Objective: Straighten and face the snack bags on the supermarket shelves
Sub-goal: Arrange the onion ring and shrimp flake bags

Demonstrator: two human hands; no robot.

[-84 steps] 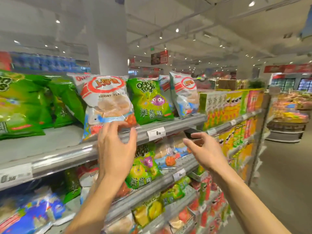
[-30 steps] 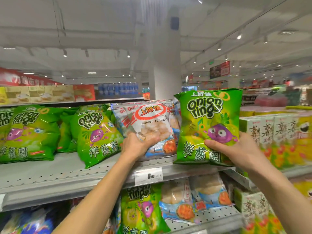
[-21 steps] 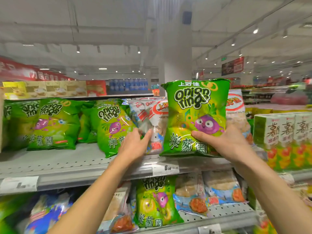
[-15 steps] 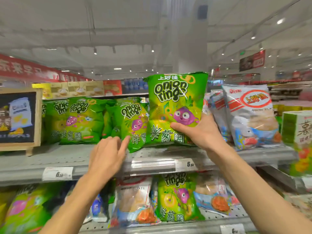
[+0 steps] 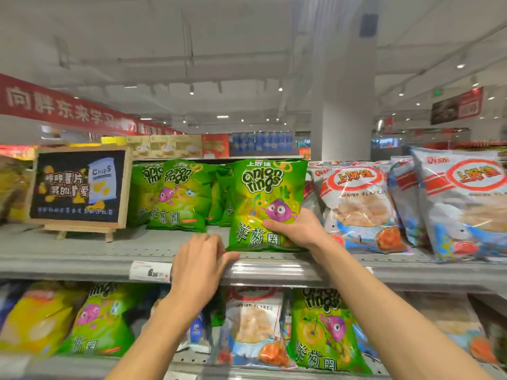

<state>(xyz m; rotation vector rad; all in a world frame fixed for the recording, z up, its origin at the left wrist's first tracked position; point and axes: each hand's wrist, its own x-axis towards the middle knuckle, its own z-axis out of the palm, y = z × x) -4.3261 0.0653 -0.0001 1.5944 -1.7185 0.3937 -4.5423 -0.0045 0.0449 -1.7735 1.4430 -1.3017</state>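
A green onion rings bag (image 5: 267, 193) stands upright on the top grey shelf (image 5: 82, 250), front facing me. My right hand (image 5: 297, 229) grips its lower right part, thumb across the front. My left hand (image 5: 201, 266) lies at the shelf's front edge with its fingers touching the bag's lower left corner. More green onion rings bags (image 5: 179, 197) lean behind and to the left. White shrimp flakes bags (image 5: 362, 204) stand to the right.
A small chalkboard chips sign (image 5: 78, 187) on a wooden easel stands at the shelf's left. A price tag (image 5: 151, 271) sits on the shelf rail. The lower shelf holds mixed onion rings and shrimp flakes bags (image 5: 255, 329). A white pillar (image 5: 347, 105) rises behind.
My right hand carried the green bag leftward past the shrimp flakes bags and set it down beside the other green bags. My left hand let go of a shrimp flakes bag and moved to the green bag's corner.
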